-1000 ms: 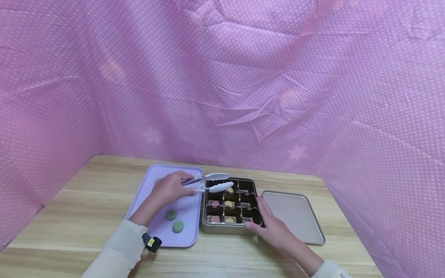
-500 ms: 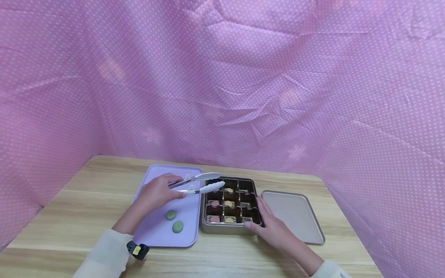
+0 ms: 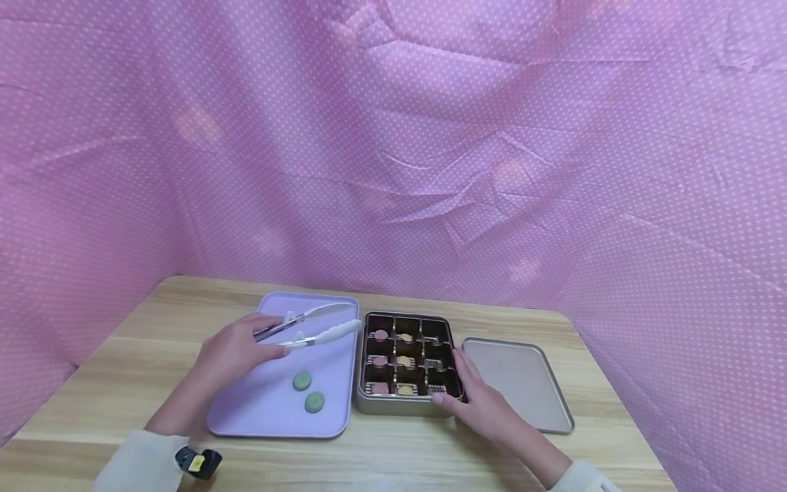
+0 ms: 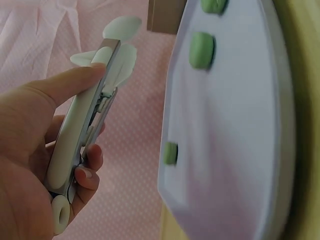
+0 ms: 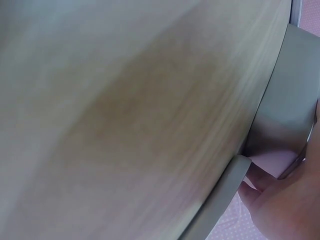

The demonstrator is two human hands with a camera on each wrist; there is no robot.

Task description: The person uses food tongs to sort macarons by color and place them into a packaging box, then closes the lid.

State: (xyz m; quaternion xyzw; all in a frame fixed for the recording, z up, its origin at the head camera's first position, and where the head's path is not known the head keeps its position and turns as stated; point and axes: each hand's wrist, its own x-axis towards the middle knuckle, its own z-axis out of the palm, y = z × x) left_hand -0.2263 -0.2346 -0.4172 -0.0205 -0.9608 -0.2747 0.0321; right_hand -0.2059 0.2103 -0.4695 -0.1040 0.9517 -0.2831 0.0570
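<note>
My left hand (image 3: 230, 350) holds a pair of kitchen tongs (image 3: 335, 333) with white scalloped tips over the lilac tray (image 3: 264, 422). The tong tips are spread, with nothing between them. Two round green pastries (image 3: 314, 402) lie on the tray; the left wrist view shows a third green pastry (image 4: 170, 153), hidden in the head view. My right hand (image 3: 482, 403) grips the front right corner of a square metal tin (image 3: 402, 408), thumb at the front rim, fingers along the side. Pink pastries (image 3: 380, 361) fill the tin's left column, yellow pastries (image 3: 405, 360) its middle one.
Right of the tin, the flat metal lid (image 3: 522, 383) lies on the wooden table (image 3: 381, 458), beside my right hand. The tray stands close along the tin's left side. A pink dotted cloth (image 3: 393, 171) hangs behind and at both sides of the table.
My left hand has drawn back left with the tongs, from above the tin to above the tray. A pink pastry in the back left compartment is now uncovered. My right hand stays in place.
</note>
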